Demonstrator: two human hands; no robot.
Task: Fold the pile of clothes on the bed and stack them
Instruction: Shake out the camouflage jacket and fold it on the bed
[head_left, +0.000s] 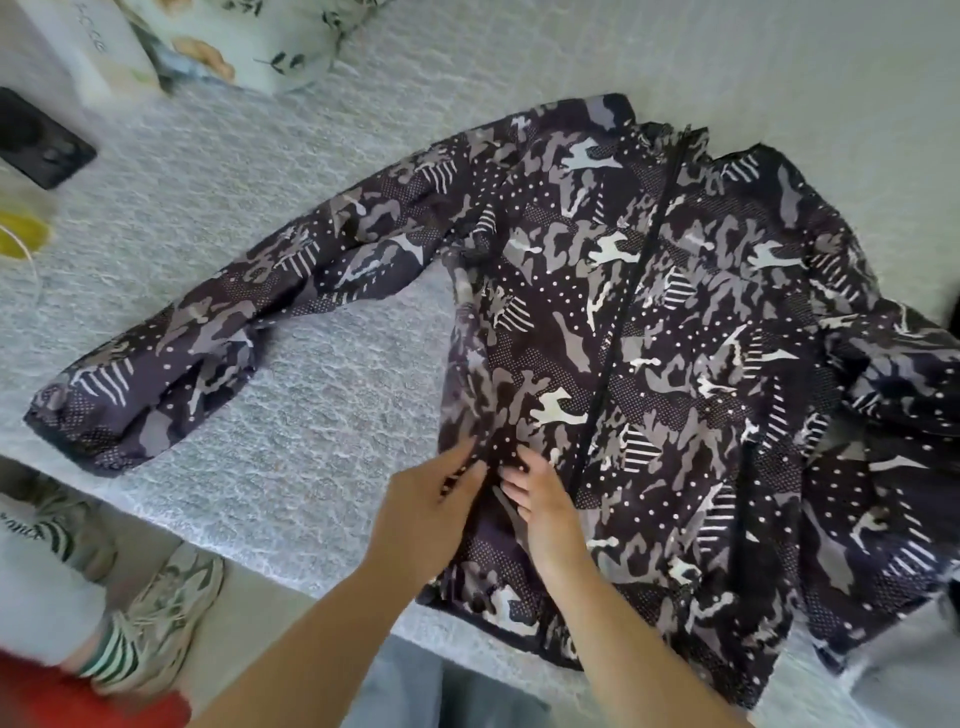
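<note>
at the far left a dark phone (39, 140) is lying on the bed (322, 374), and below the bed's edge a sneaker (156, 623) is showing on the floor. 1 sleeve (218, 317) of the camouflage jacket (675, 364) is stretching out unfolded toward the left across the grey bedcover. the jacket itself is lying spread flat, front up and zipped, filling the middle and right of the bed, with its other sleeve bunching at the right edge. the left hand (421, 514) is resting on the jacket's lower left panel with fingers fairly straight, seeming to pinch a little fabric, though i cannot tell for sure. just beside it, the right hand (545, 504) is pressing the same panel with relaxed, extended fingers, holding nothing. judging by this, the task is sitting at an early stage: the jacket is only being smoothed, 0 folds are made, and no stack of folded clothes is showing anywhere.
</note>
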